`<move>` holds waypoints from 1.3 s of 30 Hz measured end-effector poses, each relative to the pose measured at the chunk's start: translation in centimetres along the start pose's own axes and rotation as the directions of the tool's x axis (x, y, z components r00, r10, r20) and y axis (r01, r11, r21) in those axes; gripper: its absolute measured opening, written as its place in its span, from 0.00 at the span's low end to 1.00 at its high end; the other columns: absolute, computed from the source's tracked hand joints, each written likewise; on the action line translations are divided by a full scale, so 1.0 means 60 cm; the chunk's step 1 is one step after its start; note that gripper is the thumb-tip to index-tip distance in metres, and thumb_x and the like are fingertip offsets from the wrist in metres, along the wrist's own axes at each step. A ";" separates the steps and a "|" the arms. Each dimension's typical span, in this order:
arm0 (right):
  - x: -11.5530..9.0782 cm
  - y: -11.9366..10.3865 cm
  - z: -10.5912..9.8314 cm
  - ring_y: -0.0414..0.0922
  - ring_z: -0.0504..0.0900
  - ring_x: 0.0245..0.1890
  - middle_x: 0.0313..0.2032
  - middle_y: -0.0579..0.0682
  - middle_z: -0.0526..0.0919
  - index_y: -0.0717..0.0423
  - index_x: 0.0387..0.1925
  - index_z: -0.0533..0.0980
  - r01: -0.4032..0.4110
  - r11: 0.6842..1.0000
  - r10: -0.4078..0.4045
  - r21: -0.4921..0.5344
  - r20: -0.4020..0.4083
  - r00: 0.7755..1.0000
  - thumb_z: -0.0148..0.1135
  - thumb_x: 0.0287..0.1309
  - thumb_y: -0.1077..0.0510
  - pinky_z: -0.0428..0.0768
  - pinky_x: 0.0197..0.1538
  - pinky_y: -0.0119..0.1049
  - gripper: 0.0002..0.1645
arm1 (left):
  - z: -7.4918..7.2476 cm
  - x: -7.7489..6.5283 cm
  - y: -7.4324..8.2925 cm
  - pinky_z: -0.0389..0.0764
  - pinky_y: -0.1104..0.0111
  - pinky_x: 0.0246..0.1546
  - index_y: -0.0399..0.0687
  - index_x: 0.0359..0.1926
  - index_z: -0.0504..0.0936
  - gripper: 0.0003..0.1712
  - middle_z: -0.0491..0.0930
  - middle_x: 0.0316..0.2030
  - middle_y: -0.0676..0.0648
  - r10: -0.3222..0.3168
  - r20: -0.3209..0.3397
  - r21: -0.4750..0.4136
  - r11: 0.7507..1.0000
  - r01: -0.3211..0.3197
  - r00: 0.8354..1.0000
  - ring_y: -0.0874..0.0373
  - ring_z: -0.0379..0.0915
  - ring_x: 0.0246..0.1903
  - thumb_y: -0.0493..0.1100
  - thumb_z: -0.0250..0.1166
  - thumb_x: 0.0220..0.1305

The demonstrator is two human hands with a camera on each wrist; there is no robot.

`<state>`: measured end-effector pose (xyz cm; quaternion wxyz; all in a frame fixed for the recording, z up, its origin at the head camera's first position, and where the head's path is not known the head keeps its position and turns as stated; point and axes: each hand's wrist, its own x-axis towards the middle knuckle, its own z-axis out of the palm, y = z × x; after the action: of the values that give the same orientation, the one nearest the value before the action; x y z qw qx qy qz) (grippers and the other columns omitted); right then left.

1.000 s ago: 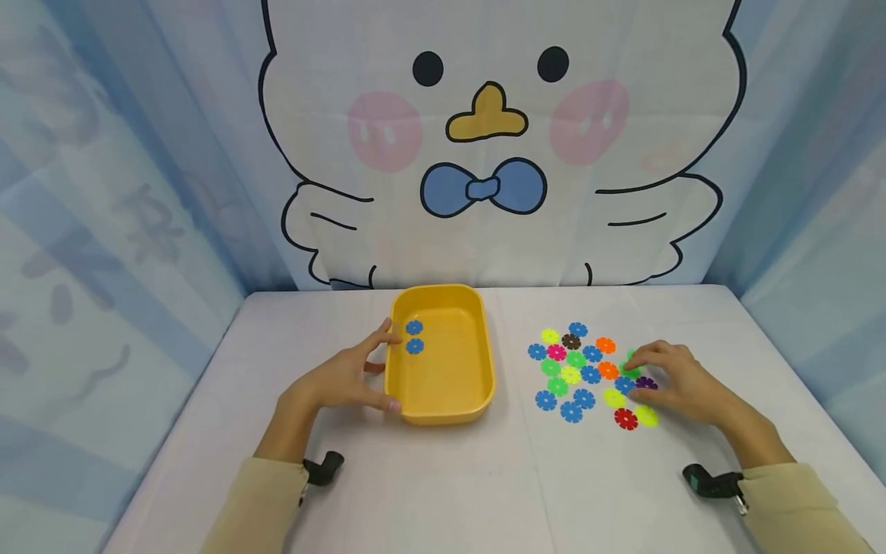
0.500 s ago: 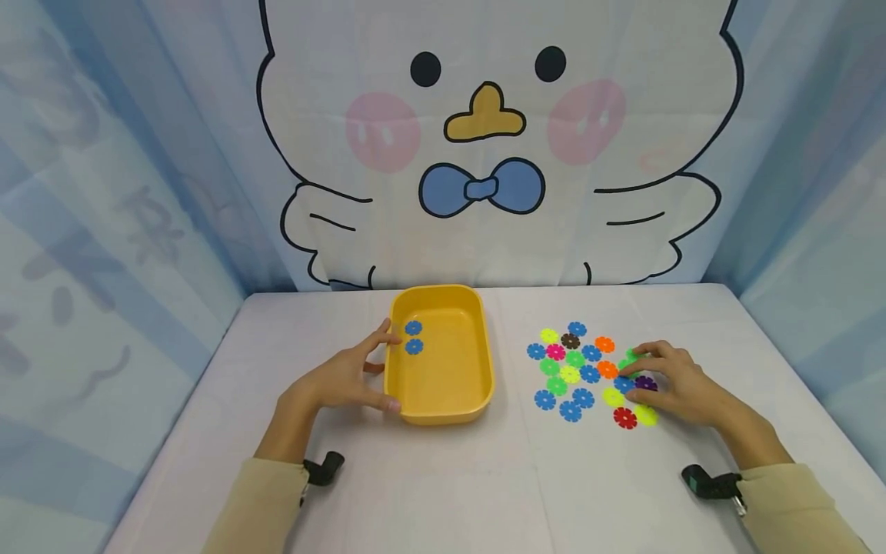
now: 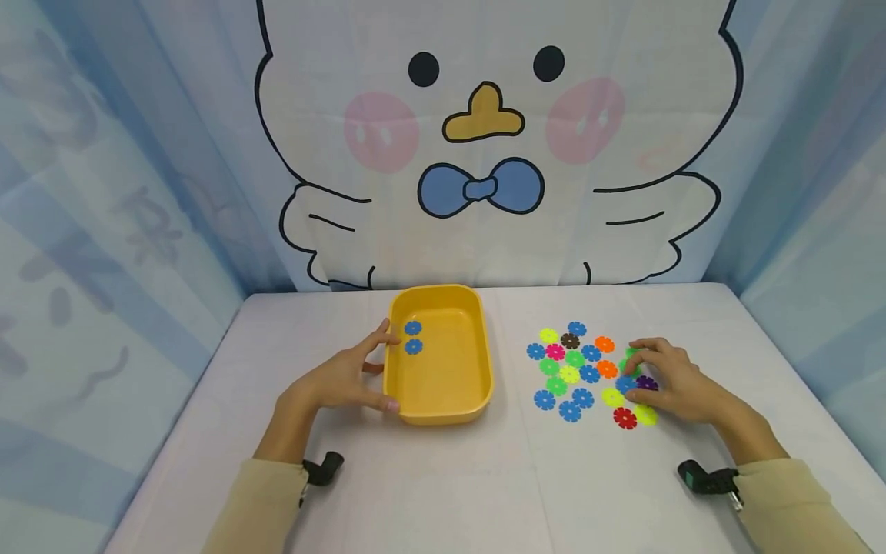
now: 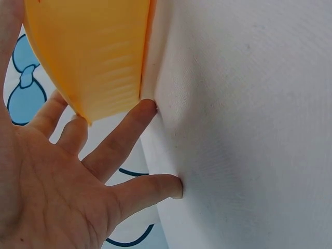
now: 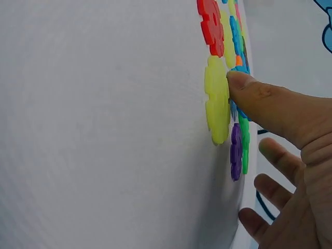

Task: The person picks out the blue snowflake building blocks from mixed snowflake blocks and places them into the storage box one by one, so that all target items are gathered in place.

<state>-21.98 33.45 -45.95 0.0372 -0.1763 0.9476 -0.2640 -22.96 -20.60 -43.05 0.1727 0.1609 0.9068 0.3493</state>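
On the left, my left hand (image 3: 339,378) holds the side of a yellow plastic tray (image 3: 446,377), a finger over its rim and the thumb at the near corner. Inside the tray lie two blue snowflake discs (image 3: 413,346). Over the right part of a scatter of colored notched discs, my right hand (image 3: 674,387) pinches a blue snowflake disc (image 3: 625,385) between thumb and forefinger. A purple disc (image 5: 236,151) and a yellow disc (image 5: 217,101) lie by the thumb in the right wrist view. Green discs (image 3: 630,363) are partly hidden under the fingers.
Several more discs lie to the left of my right hand, among them a red disc (image 3: 625,418), an orange disc (image 3: 607,369) and a brown disc (image 3: 571,341). White cloth (image 3: 443,492) covers the table. A printed curtain (image 3: 484,246) hangs behind its far edge.
The right fingers have shifted slightly and drawn in around the blue disc, which has moved a little. The left hand and tray stay in place.
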 end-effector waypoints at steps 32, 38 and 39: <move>-0.011 -0.014 0.002 0.44 0.69 0.40 0.34 0.40 0.72 0.50 0.55 0.83 0.079 0.992 -0.075 -0.100 0.045 0.996 0.75 0.58 0.55 0.73 0.38 0.35 0.22 | 0.001 -0.001 0.000 0.68 0.38 0.69 0.69 0.75 0.60 0.62 0.35 0.82 0.65 -0.029 -0.003 0.016 0.999 0.029 1.000 0.48 0.75 0.66 0.65 0.84 0.41; -0.009 -0.015 -0.003 0.43 0.70 0.38 0.32 0.40 0.71 0.53 0.56 0.83 0.081 0.992 -0.073 -0.091 0.090 0.993 0.76 0.57 0.54 0.72 0.36 0.30 0.24 | 0.002 0.001 0.001 0.68 0.39 0.68 0.67 0.75 0.60 0.62 0.35 0.82 0.64 -0.030 0.000 0.019 0.999 0.030 1.000 0.49 0.75 0.66 0.65 0.84 0.41; -0.009 -0.016 -0.003 0.42 0.70 0.38 0.32 0.40 0.71 0.54 0.55 0.84 0.078 0.993 -0.069 -0.093 0.098 0.993 0.76 0.57 0.54 0.73 0.36 0.29 0.24 | 0.002 0.001 0.001 0.68 0.39 0.68 0.67 0.75 0.60 0.62 0.35 0.82 0.65 -0.032 0.001 0.020 0.999 0.032 0.999 0.49 0.75 0.66 0.65 0.84 0.41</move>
<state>-21.23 32.96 -45.31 0.0636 -0.2248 0.9493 -0.2105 -22.94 -20.48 -43.09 0.1771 0.1483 0.9125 0.3375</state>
